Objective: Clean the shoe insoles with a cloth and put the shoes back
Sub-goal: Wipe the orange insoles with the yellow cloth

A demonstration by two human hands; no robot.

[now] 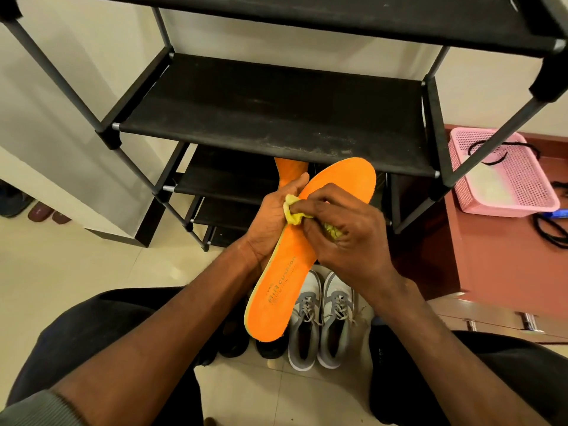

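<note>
Orange foam insole [310, 250] is up in the air in front of the seated person, above the grey sneakers [321, 321], slanting from heel end near the lap to toe end up by the black shoe rack [276, 118]. Left hand [270, 222] is wrapped around the insole's left edge from below, thumb lying along the edge, fingers curled under it. Right hand [344, 232] is clenched around a bunched yellow cloth [296, 212] and presses it onto the insole's middle. A second orange insole [287, 173] pokes out behind the left hand; I can't tell whether that hand also holds it or it rests on a lower shelf. Risks, judged from here: the insole is thin and bendy and held only mid-length, so hard rubbing could fold it or pop it out of the grip onto the floor; the cloth is balled small, so bare fingers may smear the foam; the rack's shelf looks dusty, so laying a cleaned insole there could dirty it again. Counts: two insoles, one cloth, two grey sneakers side by side on the floor, two dark shoes [236, 336] partly hidden beside them, one pink basket [504, 173] on a reddish cabinet [491, 259] at right, one rack, some footwear [40, 210] at far left, number unclear.
</note>
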